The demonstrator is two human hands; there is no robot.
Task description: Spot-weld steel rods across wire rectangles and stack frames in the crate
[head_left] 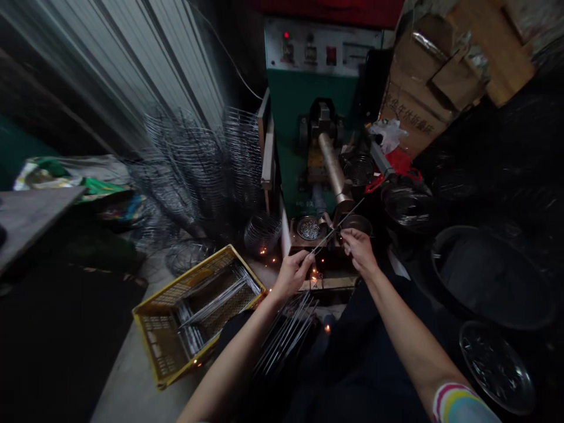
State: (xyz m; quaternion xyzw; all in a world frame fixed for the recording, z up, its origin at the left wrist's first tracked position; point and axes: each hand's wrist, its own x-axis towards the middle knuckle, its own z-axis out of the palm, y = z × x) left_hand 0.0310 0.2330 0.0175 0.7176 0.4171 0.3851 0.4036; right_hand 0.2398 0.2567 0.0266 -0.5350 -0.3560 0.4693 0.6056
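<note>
My left hand [296,273] is closed in a pinch on the near end of a thin metal rod [325,239]. The rod slants up and right, crossing the tip area of a green welding machine [288,147]. Close to that spot, my right hand [359,251] has its thumb and fingers pressed together; what it pinches is too small to make out. Orange sparks [314,274] fly below the hands. Just beyond my left hand, a round dish [309,228] holds small metal pieces. More loose rods [288,338] lie under my left forearm.
A yellow plastic crate [152,343] with metal rods stands at left. Behind it rise stacked wire baskets [194,147]. On the right are a large dark basin [440,276], a smaller tray [467,352] and a cardboard box [408,114]. A tabletop [35,214] juts in from the left.
</note>
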